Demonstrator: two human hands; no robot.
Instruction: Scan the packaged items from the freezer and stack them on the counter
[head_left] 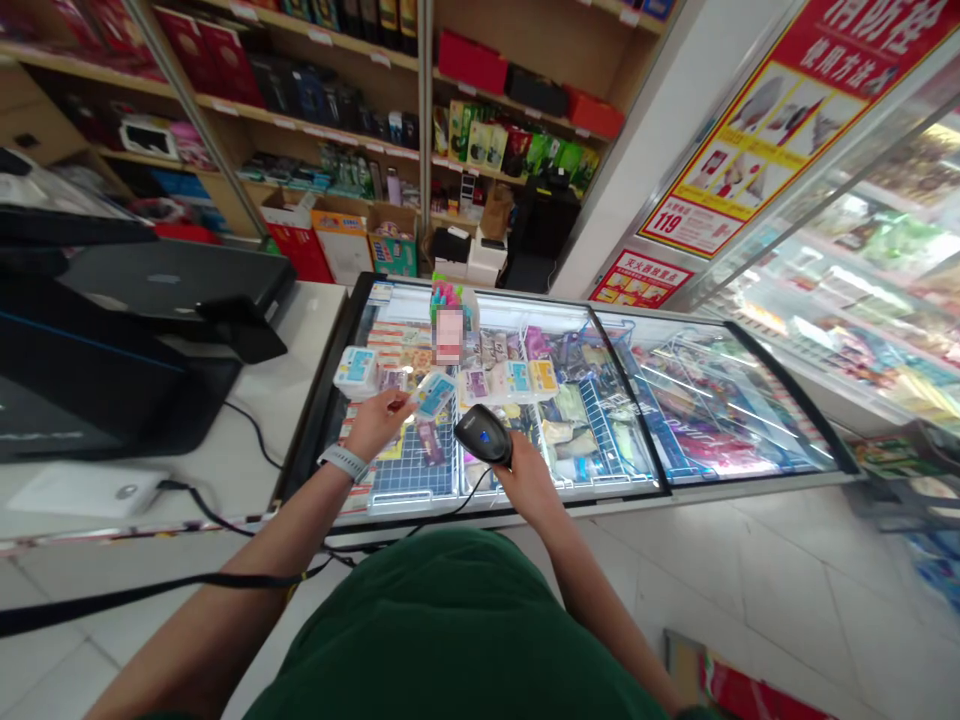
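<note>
My left hand (377,424), with a watch (345,461) on its wrist, pinches the corner of a small clear pack with a blue label (433,396), tilted above the freezer's glass lid. In my right hand (525,475) is a black barcode scanner (484,435), its head pointing up and left near the pack; its cable (474,492) runs down toward me. To the left on the glass sits a similar blue-labelled pack (356,371). A row of packs stands right of my left hand, among them a purple-labelled one (475,384) and a yellow-labelled one (543,379).
The chest freezer (517,512) holds frozen goods in wire baskets under glass. A bin of colourful items (448,293) stands at its back edge. On the left counter (307,345) are a black checkout machine (97,350) and a white box (86,490). Cables cross in front of me.
</note>
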